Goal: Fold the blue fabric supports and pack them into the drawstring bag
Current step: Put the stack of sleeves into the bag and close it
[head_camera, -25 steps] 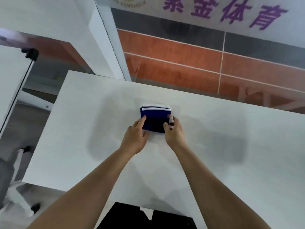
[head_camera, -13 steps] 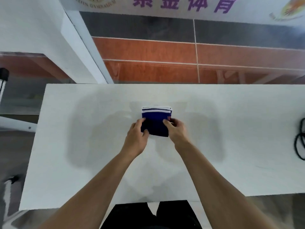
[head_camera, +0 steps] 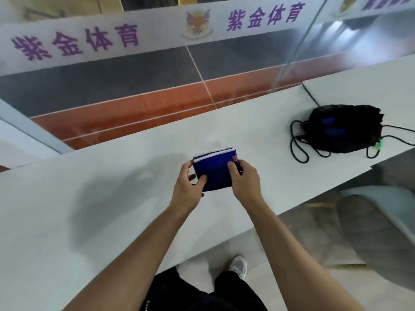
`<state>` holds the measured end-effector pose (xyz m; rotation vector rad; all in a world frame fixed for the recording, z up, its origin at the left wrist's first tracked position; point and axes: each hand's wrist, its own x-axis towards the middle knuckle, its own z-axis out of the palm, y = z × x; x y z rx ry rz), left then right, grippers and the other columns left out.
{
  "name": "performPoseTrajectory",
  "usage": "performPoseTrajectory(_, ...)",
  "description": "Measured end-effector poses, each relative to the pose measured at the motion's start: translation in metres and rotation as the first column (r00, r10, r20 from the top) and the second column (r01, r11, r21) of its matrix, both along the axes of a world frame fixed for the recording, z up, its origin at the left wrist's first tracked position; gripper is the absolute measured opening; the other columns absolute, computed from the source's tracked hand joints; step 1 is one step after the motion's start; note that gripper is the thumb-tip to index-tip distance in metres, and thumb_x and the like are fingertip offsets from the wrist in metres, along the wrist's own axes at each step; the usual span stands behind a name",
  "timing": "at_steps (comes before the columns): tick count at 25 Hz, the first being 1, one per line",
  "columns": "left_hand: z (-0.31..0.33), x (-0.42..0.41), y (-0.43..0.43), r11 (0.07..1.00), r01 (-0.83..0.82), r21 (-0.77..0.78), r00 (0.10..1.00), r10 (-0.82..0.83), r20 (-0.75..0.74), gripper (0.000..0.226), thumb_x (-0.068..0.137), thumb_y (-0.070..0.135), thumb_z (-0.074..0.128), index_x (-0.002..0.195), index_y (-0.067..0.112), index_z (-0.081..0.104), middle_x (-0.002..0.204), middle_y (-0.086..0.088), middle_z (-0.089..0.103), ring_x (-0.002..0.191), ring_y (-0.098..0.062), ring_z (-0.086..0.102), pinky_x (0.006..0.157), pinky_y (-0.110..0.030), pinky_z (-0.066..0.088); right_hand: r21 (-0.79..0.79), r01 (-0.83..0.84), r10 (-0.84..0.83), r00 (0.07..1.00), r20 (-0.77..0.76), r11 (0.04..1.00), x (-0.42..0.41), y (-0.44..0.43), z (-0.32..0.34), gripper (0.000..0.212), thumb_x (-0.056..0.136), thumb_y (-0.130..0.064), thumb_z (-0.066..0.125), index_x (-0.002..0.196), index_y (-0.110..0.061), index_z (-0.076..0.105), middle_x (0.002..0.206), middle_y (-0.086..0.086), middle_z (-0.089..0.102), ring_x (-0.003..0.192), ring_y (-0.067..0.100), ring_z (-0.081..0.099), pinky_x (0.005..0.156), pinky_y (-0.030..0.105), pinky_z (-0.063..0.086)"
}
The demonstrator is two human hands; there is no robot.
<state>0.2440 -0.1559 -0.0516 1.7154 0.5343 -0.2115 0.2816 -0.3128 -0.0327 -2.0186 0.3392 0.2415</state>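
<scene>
A folded stack of blue fabric supports point(head_camera: 215, 169) with white trim on its far edge is held just above the white table point(head_camera: 89, 198). My left hand point(head_camera: 187, 184) grips its left side, thumb on top. My right hand point(head_camera: 244, 178) grips the right side, thumb across the top near a small red logo. The black drawstring bag point(head_camera: 343, 129) lies on the table to the far right, cords loose around it, with something blue showing in its mouth.
A glass partition with purple lettering point(head_camera: 74, 43) runs along the table's far edge. A grey padded chair point(head_camera: 377, 230) stands to the right, below the table's near edge. My legs and a grey shoe point(head_camera: 239, 265) show beneath.
The view has swung right, bringing the drawstring bag into sight. Both hands have closed round the folded supports and lifted them off the table.
</scene>
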Motion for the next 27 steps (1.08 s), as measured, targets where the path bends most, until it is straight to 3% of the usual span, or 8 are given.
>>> performPoseTrajectory(5, 0.025, 0.012, -0.142, 0.995, 0.076, -0.060, 0.997, -0.074, 0.031, 0.054, 0.097, 0.017, 0.062, 0.144, 0.033, 0.039, 0.105, 0.019, 0.063, 0.092, -0.006, 0.067, 0.060, -0.014, 0.053, 0.017, 0.035, -0.036, 0.995, 0.091, 0.999, -0.002, -0.139, 0.018, 0.030, 0.106, -0.031, 0.044, 0.134, -0.029, 0.054, 0.108, -0.010, 0.066, 0.096, 0.002, 0.061, 0.068, 0.010, 0.044)
performPoseTrajectory(10, 0.033, 0.029, -0.259, 0.989, 0.127, -0.082, 0.990, -0.122, 0.065, 0.052, 0.095, 0.013, 0.064, 0.136, 0.039, 0.043, 0.126, 0.001, 0.064, 0.104, -0.014, 0.067, 0.060, -0.011, 0.051, -0.042, 0.072, -0.068, 0.993, 0.101, 0.997, 0.006, -0.255, 0.020, 0.032, 0.107, -0.031, 0.036, 0.136, -0.028, 0.049, 0.101, -0.013, 0.062, 0.092, 0.004, 0.059, 0.066, 0.018, 0.042)
performPoseTrajectory(14, 0.032, 0.062, -0.324, 0.985, 0.171, -0.007, 0.980, -0.169, 0.104, 0.051, 0.094, 0.012, 0.065, 0.133, 0.038, 0.045, 0.125, 0.001, 0.064, 0.111, -0.011, 0.063, 0.074, -0.021, 0.058, -0.051, 0.116, -0.111, 0.989, 0.099, 0.992, 0.033, -0.321, 0.014, 0.031, 0.107, -0.028, 0.036, 0.136, -0.025, 0.047, 0.112, -0.005, 0.062, 0.099, 0.015, 0.059, 0.069, 0.023, 0.040)
performPoseTrajectory(18, 0.023, 0.110, -0.378, 0.977, 0.206, 0.048, 0.971, -0.210, 0.110, 0.055, 0.093, 0.016, 0.068, 0.141, 0.029, 0.043, 0.128, 0.003, 0.061, 0.100, -0.011, 0.066, 0.088, -0.037, 0.060, 0.022, 0.169, -0.171, 0.982, 0.085, 0.985, 0.079, -0.377, 0.011, 0.033, 0.105, -0.018, 0.041, 0.136, -0.028, 0.047, 0.103, -0.017, 0.062, 0.093, 0.001, 0.059, 0.066, 0.009, 0.043)
performPoseTrajectory(21, 0.014, 0.150, -0.413, 0.965, 0.250, 0.080, 0.957, -0.259, 0.132, 0.060, 0.095, 0.018, 0.066, 0.146, 0.028, 0.038, 0.132, 0.007, 0.057, 0.113, -0.012, 0.061, 0.095, -0.037, 0.057, 0.041, 0.186, -0.188, 0.980, 0.061, 0.982, 0.121, -0.411, 0.007, 0.038, 0.103, -0.015, 0.041, 0.138, -0.030, 0.046, 0.105, -0.018, 0.062, 0.098, 0.007, 0.061, 0.078, 0.026, 0.049)
performPoseTrajectory(27, 0.000, 0.217, -0.478, 0.939, 0.338, 0.067, 0.931, -0.343, 0.120, 0.056, 0.095, 0.018, 0.065, 0.144, 0.023, 0.039, 0.123, 0.008, 0.060, 0.115, -0.004, 0.058, 0.099, -0.035, 0.054, 0.066, 0.219, -0.222, 0.974, 0.037, 0.974, 0.190, -0.481, -0.009, 0.035, 0.107, -0.026, 0.044, 0.141, -0.027, 0.047, 0.112, -0.013, 0.063, 0.102, 0.005, 0.061, 0.082, 0.025, 0.051)
